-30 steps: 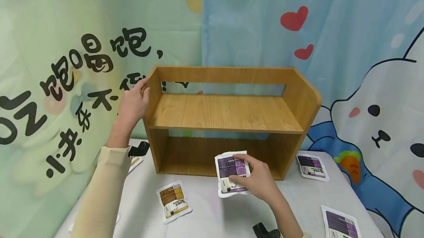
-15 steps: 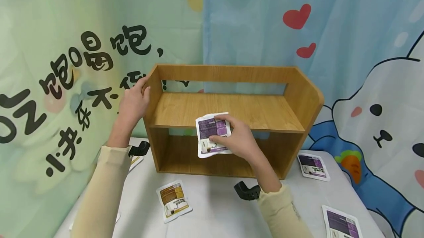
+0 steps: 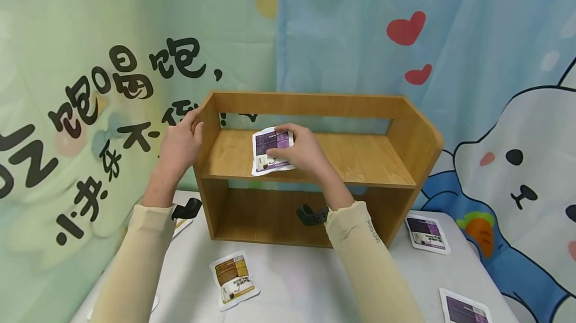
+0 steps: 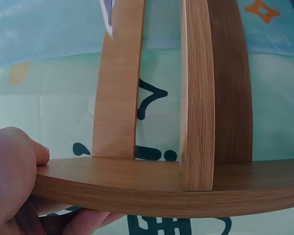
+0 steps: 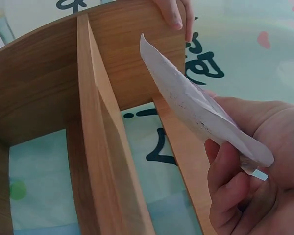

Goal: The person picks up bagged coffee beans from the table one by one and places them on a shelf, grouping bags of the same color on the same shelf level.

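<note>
One wooden shelf (image 3: 315,163) is standing on the white table (image 3: 297,283), open side facing the person, two levels, backed against the printed curtain (image 3: 135,38). The left hand (image 3: 180,145) is gripping the shelf's left side panel, fingers wrapping the top front corner and thumb on the outer face; judging by the grip, it is bracing the shelf so it is not sliding while the other hand is working. The left wrist view is confirming this: fingers (image 4: 19,166) are curling round the panel edge. The right hand (image 3: 297,150) is pinching one purple sachet (image 3: 270,150) between thumb and fingers, holding it over the upper board, left of centre; whether it is already touching the board cannot be told. In the right wrist view the sachet (image 5: 196,110) is tilting, its top edge leaning toward the left panel. Sachet count: five in full or partial view — three purple (one held, two (image 3: 427,233) (image 3: 465,308) lying flat on the table at right), one brown (image 3: 234,279) lying flat in front of the shelf, plus one part-hidden (image 3: 182,224) beside the left sleeve, colour uncertain.
</note>
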Demonstrator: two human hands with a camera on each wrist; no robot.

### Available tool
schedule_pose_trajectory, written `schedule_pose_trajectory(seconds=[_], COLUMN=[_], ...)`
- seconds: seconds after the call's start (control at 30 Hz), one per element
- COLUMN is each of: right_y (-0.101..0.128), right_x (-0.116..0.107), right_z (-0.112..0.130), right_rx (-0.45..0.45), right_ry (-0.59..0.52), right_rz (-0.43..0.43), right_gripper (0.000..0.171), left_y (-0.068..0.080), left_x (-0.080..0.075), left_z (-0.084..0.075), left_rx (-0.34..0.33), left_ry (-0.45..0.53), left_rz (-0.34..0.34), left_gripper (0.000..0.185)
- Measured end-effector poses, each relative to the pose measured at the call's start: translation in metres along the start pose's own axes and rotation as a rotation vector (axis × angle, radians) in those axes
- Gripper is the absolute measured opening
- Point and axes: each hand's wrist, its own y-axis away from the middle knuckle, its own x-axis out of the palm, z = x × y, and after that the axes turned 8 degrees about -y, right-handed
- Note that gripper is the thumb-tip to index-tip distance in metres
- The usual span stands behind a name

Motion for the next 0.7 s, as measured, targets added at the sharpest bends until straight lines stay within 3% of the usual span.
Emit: schedule_pose_trajectory(seconds=[0.17,0.3,0.7], right_y=[-0.02,-0.031,-0.047], right_x=[0.006,0.015,0.035], right_z=[0.014,0.017,-0.004], right_rx=[0.019,0.041,0.093], right_ry=[0.017,0.032,-0.034], right_rz=[0.001,0.023,0.019], right_gripper=[0.063,0.064,0.063], left_y=[-0.005,-0.004,0.004], left_x=[-0.003,-0.005,0.002], left_z=[-0.003,-0.003,0.0], left_rx=[0.027,0.01,-0.005], left_ry=[0.007,0.0,0.003], left_rz=[-0.03,-0.01,-0.007], left_gripper=[0.044,0.044,0.044])
